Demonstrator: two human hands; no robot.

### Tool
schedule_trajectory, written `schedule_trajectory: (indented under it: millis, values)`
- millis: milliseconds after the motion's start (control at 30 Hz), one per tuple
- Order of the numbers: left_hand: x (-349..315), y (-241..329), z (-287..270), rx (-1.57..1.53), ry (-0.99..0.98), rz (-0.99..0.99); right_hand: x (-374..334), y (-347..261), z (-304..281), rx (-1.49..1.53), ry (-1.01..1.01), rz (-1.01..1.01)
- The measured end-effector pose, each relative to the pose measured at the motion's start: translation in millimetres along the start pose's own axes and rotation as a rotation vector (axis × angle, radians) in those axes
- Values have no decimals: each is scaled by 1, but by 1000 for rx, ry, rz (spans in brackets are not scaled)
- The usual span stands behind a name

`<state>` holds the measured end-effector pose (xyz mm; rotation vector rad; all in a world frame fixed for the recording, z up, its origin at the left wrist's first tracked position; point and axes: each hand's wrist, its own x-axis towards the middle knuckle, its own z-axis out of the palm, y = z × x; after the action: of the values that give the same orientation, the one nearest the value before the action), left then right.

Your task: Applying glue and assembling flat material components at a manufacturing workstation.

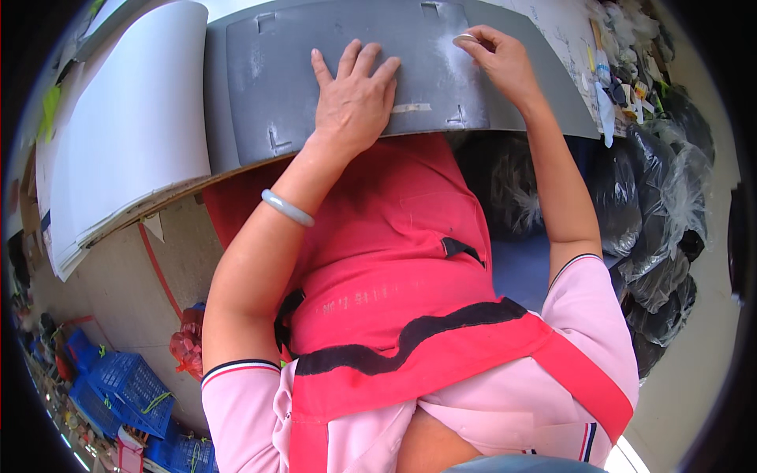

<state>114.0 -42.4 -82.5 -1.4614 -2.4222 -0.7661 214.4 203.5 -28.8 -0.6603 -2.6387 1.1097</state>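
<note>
My left hand lies with spread fingers on a dark grey template board, which has small slots cut near its corners. Between the thumb and fingers of my right hand is a thin, flat, pale piece of chalk, held at the board's right side. White powdery smears mark the board below the chalk and around the slots. Beneath the template, a larger grey sheet sticks out on the right and in a strip on the left.
A stack of large white sheets is left of the template, curving over the table edge. Black plastic bags crowd the right side, below scraps and clear plastic. Blue baskets stand on the floor at lower left, near a red bag.
</note>
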Motion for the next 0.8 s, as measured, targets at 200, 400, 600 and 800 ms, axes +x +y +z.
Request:
schedule_trajectory:
  millis: [200, 400, 600, 800]
  values:
    - [-2, 1, -2, -22, -35, -32, 62, 13, 14, -246, 155, -197]
    - [1, 3, -5, 4, -67, -45, 101, 21, 24, -282, 105, -406]
    - [0, 2, -4, -5, -62, -52, 112, 22, 24, -517, 59, -514]
    - [1, 4, -2, -19, -60, -54, 94, 20, 15, 489, -56, -328]
